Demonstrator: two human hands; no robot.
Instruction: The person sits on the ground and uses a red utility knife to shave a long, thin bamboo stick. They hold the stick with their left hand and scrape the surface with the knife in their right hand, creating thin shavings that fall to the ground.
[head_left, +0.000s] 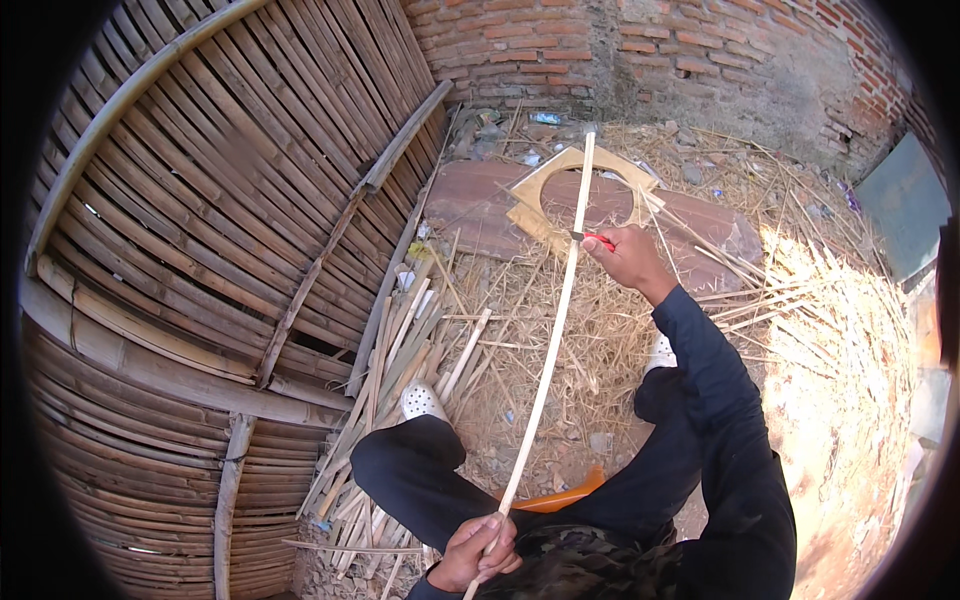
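A long pale bamboo strip [548,370] runs from my lap away from me, its far end over a wooden board with a round hole [522,218]. My left hand [478,552] is closed around the strip's near end. Farther up, my right hand [630,262] grips a red-handled knife [600,241], its dark blade against the strip. Whether my right fingers also touch the strip is hard to make out.
Bamboo slat wall [200,200] stands on the left, brick wall [530,50] at the back. Split bamboo strips [400,350] lie beside my left leg. Shavings [590,330] cover the ground between my white shoes [422,402]. A brown plank [470,205] lies beneath the holed board.
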